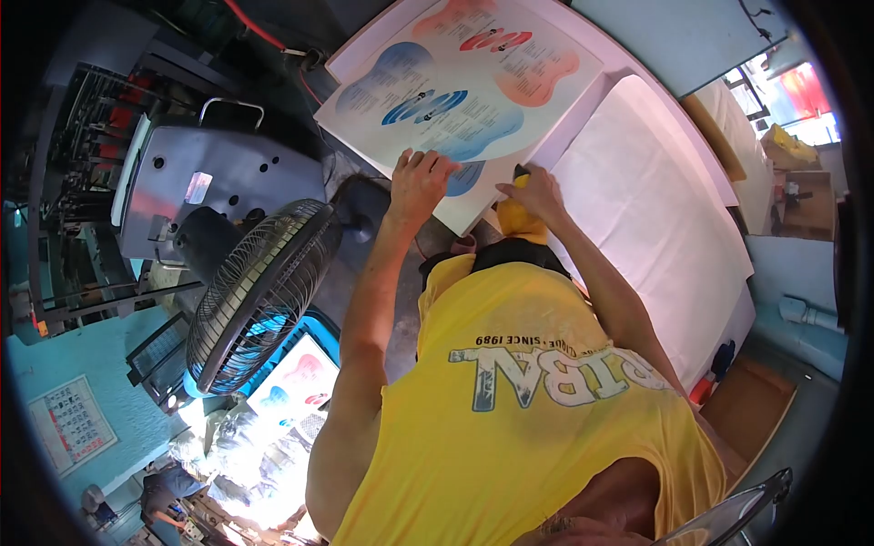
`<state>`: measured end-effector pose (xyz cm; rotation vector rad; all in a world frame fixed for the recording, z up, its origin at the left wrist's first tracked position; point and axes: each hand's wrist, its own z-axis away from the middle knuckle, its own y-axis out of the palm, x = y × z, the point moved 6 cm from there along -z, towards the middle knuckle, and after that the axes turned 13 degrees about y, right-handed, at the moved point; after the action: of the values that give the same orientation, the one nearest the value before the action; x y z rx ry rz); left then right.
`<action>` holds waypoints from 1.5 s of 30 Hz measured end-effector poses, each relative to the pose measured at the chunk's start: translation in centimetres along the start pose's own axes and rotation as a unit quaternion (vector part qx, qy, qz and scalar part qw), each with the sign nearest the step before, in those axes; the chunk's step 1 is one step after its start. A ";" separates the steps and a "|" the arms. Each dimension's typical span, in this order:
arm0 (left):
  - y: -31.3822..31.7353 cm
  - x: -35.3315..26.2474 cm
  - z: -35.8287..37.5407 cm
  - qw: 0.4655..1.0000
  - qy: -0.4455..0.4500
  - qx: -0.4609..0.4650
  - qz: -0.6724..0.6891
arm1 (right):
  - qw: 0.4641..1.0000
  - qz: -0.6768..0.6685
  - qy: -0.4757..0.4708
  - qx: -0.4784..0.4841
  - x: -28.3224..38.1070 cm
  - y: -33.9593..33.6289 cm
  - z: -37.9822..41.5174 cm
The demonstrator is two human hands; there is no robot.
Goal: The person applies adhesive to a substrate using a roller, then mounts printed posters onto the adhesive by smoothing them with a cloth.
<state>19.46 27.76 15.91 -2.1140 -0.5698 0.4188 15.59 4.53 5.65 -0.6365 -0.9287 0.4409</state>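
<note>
A large printed sheet [473,146] with blue and red blob shapes and small text lies on top of a stack in front of me. My left hand [421,187] rests at its near edge, fingers bent and fingertips on the paper. Close to the sheet's near right corner, my right hand [539,196] is closed around a yellow object [521,180] with a dark tip. The fingers hide part of this object, and its exact kind cannot be made out.
White blank paper [646,218] lies stacked to the right. A black fan [264,300] stands at left, close to my left arm, beside a grey machine [218,187]. Behind the fan, another printed sheet [296,378] lies by a blue crate [319,328]. A person [164,496] is at lower left.
</note>
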 end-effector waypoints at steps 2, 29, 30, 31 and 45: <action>-1.0 -0.5 -1.2 0.998 0.029 -0.044 -0.015 | 0.977 0.083 -0.127 -0.151 4.9 -4.6 4.2; 17.3 -1.8 -5.6 0.606 -0.398 -0.110 0.681 | 0.574 -0.573 -0.147 -0.567 -2.8 -46.0 27.0; 17.5 -2.6 -6.5 0.579 -0.394 -0.106 0.706 | 0.575 -0.581 -0.140 -0.559 -6.6 -45.9 27.7; 17.7 -3.5 -7.1 0.552 -0.393 -0.102 0.728 | 0.576 -0.591 -0.132 -0.549 -10.8 -45.3 28.2; 23.4 -14.0 -7.1 0.732 -0.327 0.154 0.577 | 0.430 -0.712 0.196 -0.520 -53.7 -14.2 38.0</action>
<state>16.93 3.58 1.65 -1.6956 0.5508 1.8530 -43.95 -26.39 -0.02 -0.7143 -0.8645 -1.9501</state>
